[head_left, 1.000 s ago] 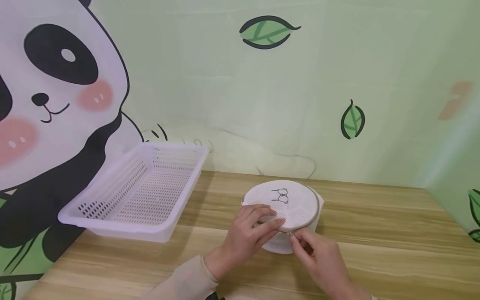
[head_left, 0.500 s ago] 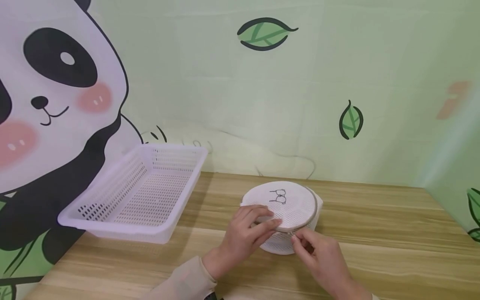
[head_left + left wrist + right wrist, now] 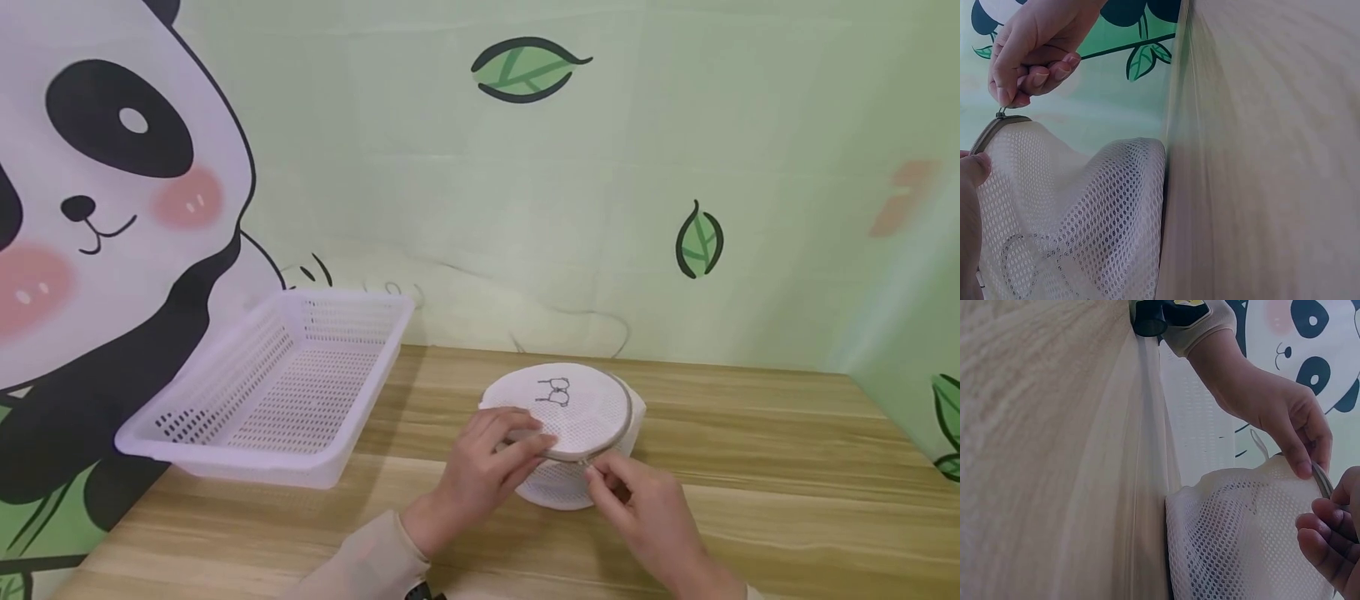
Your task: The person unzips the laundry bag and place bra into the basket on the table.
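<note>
A white mesh laundry bag [image 3: 581, 392] stands upright on the table, a small black line drawing on its round top. A grey zipper [image 3: 628, 417] runs around the edge of that top. My left hand [image 3: 480, 467] pinches the bag's zipped rim at the front left, fingers over the top and thumb on the side, as the right wrist view shows. Thumb and fingers of my right hand [image 3: 648, 508] pinch the small metal zipper pull [image 3: 1001, 113] at the front of the rim. The bag's inside is hidden.
A white perforated plastic basket [image 3: 330, 454] stands to the left on the wooden table [image 3: 750, 467]. Behind the table rises a pale green wall [image 3: 420, 183] printed with a panda and leaves.
My right hand has moved slightly to the right along the rim with the zipper pull. My left hand has shifted a little to the left. The view has drifted slightly.
</note>
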`<state>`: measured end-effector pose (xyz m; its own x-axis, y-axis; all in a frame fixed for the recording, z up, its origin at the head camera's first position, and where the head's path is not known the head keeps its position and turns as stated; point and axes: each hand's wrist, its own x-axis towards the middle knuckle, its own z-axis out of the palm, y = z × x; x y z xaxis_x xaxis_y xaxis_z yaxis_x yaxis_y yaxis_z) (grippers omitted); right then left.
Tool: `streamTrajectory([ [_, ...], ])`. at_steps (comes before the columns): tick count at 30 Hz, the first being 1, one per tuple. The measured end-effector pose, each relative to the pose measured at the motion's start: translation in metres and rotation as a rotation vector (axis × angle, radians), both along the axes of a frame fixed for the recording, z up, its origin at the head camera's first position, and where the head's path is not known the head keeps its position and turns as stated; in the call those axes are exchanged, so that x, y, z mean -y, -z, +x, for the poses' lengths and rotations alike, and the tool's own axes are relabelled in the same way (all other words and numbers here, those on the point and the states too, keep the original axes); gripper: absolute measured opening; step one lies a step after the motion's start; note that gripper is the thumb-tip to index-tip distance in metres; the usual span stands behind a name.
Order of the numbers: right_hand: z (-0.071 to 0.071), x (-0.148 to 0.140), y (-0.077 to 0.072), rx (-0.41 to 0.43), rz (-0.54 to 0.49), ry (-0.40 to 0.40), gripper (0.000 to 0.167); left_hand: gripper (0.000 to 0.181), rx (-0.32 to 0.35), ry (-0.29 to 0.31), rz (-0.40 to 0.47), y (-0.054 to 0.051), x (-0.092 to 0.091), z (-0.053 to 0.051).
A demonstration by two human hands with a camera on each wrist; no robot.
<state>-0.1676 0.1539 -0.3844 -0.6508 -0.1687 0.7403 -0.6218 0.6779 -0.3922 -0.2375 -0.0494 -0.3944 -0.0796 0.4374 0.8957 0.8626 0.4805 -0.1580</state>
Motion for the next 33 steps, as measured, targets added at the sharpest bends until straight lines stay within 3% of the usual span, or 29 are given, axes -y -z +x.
streamTrajectory([
  [33,-0.0039,-0.0051,-0.0010,-0.036,0.014,0.051,0.025,0.018,0.009,0.011,-0.020,-0.0002,0.0068,-0.0079],
])
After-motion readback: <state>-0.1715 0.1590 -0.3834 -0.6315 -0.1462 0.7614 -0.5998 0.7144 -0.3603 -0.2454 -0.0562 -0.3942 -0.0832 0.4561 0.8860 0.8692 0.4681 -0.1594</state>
